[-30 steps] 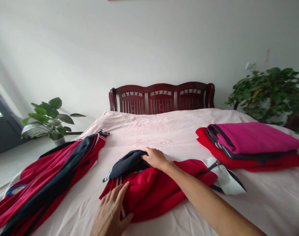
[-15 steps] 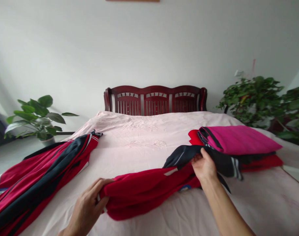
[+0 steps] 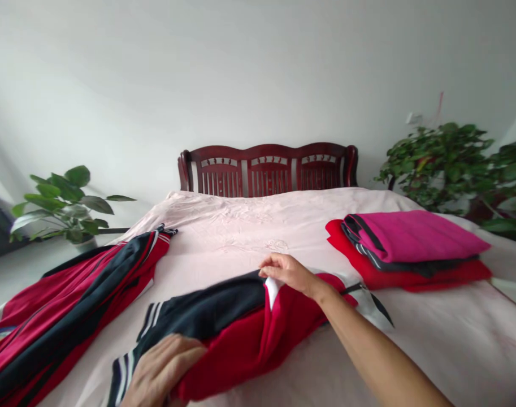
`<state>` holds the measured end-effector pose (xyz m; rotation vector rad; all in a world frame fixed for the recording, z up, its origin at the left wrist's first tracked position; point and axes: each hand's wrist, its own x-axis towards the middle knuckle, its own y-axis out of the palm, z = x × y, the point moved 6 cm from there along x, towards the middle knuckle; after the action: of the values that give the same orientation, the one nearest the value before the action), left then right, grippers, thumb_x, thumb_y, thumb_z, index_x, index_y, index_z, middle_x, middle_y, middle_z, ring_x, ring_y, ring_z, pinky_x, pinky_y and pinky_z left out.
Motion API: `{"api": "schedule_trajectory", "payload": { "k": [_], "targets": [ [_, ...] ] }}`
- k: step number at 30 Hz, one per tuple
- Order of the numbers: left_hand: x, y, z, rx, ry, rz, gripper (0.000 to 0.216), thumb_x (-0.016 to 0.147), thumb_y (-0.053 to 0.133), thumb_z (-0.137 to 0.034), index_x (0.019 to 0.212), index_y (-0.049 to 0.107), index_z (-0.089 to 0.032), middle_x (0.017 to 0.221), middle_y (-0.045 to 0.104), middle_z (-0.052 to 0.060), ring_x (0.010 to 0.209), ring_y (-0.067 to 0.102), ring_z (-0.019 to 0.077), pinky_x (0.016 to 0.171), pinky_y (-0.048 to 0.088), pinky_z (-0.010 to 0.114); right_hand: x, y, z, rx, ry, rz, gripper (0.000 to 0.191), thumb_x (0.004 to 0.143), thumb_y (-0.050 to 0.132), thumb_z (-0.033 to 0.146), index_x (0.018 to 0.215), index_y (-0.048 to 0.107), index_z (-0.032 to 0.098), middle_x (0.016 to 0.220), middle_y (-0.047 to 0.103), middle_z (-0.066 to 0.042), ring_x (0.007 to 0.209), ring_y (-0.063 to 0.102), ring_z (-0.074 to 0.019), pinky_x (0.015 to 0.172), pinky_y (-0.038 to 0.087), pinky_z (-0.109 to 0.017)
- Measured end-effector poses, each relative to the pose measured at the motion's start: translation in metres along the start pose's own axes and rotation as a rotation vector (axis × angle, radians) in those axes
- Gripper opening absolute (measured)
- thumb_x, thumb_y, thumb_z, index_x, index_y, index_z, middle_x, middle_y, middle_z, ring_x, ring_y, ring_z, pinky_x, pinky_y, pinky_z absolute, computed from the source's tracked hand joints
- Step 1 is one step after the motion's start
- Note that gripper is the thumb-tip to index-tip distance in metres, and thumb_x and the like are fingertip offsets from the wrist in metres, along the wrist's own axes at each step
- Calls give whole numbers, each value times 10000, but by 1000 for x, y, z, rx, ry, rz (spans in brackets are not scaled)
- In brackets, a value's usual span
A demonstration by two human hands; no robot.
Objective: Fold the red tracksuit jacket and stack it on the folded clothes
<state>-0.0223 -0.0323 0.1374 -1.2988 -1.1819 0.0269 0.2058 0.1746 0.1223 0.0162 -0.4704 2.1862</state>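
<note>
A red and navy jacket (image 3: 236,345) lies partly folded at the front of the bed, its striped navy cuffs pointing left. My left hand (image 3: 164,364) is closed on the jacket's near left end, the fingertips hidden in the fabric. Along the far edge, my right hand (image 3: 289,274) pinches the cloth beside a white patch, lifting it a little. At the left lies a second red and navy jacket (image 3: 92,305), stretched lengthwise with white-striped trim; neither hand touches it.
On the right of the bed (image 3: 224,237) sits a stack of folded clothes (image 3: 419,237), magenta on top and red below. A dark wooden headboard (image 3: 268,169) stands behind. Leafy plants flank the bed, one at left (image 3: 66,198) and more at right (image 3: 444,164).
My right hand has moved left from near the stack, and the navy sleeves now lie toward the left over the red body. The left hand has shifted slightly down and right.
</note>
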Motion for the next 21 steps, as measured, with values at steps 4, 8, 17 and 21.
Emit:
{"api": "schedule_trajectory", "payload": {
  "k": [4, 8, 17, 21],
  "targets": [
    [-38, 26, 61, 50, -411, 56, 297, 977, 487, -382, 1206, 657, -302, 1220, 715, 55, 1090, 701, 213, 926, 586, 310, -20, -51, -52, -611, 241, -160, 343, 923, 514, 424, 1114, 679, 192, 1177, 724, -107, 1104, 662, -231, 953, 477, -340],
    [-52, 54, 93, 106, -568, 198, 373, 951, 516, -472, 1253, 688, -336, 1481, 566, 72, 1296, 594, 291, 1062, 519, 477, -38, -66, -73, -851, 362, -184, 336, 902, 560, 414, 1113, 704, 195, 1209, 708, -147, 1157, 639, -287, 968, 452, -381],
    [-17, 59, 63, -62, -437, 403, 299, 994, 453, -396, 1075, 722, -293, 1240, 719, 53, 1101, 683, 221, 989, 534, 353, 28, -2, -31, -943, 194, -144, 408, 947, 491, 444, 1263, 657, 247, 1323, 663, -65, 1249, 567, -216, 1026, 409, -311],
    [-14, 51, 41, -113, -357, 464, 252, 989, 473, -382, 1025, 698, -276, 1133, 735, 53, 1052, 683, 209, 949, 521, 299, 59, 54, -21, -957, 121, 42, 726, 781, 690, 556, 1424, 535, 256, 1439, 576, -102, 1319, 517, -280, 1047, 419, -383]
  ]
}}
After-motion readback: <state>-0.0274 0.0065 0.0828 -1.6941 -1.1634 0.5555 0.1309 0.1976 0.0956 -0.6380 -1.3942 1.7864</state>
